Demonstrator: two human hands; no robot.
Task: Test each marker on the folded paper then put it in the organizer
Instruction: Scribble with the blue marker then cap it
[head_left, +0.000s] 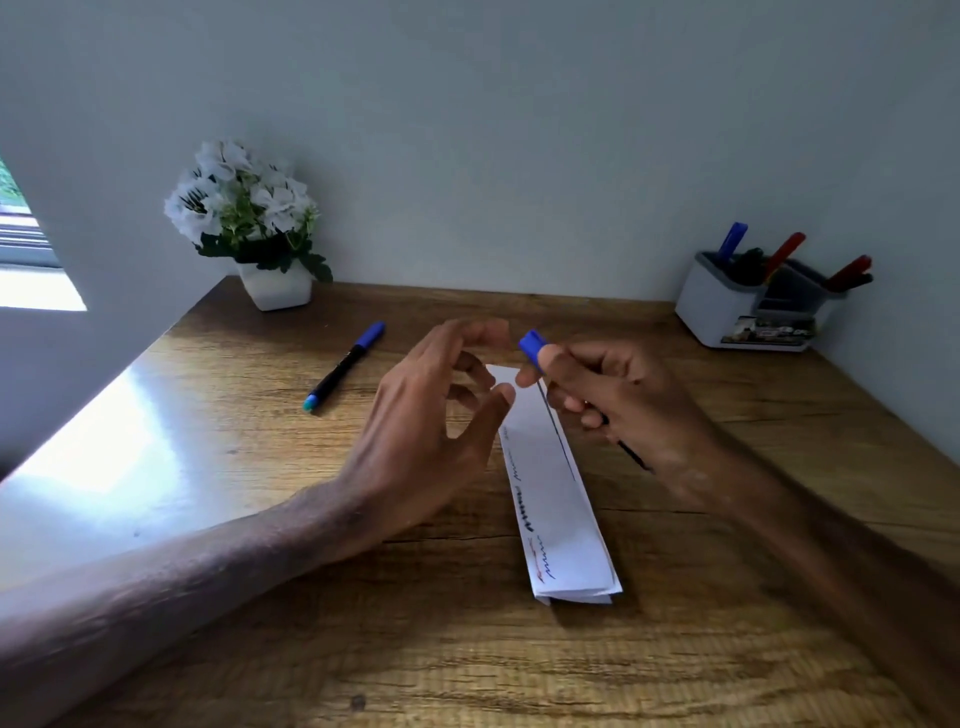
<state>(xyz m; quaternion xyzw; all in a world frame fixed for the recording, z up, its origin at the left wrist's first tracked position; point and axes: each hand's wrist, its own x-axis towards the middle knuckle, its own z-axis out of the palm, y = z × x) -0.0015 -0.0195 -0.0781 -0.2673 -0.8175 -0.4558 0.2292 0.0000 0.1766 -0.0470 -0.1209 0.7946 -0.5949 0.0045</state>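
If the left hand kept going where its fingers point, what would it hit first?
Probably the blue-capped marker gripped by the right hand; the left hand's open fingers point at its cap across a small gap, though depth is unclear from one view.

Your right hand (618, 395) grips a blue-capped marker (533, 347), cap end up and away from you, its black barrel poking out below your palm. It is held above the far end of the folded paper (558, 499), a long white strip lying flat on the desk (467, 649). The strip has red, blue and black scribbles down its left edge and a thin line along its right.

A second marker (344, 366), with a blue cap, black barrel and teal end, lies well to the left. The organizer (727, 306), white with grey compartments, stands at the far right. In it, the stored markers (731, 240) lean: one blue, two red, and others dark.
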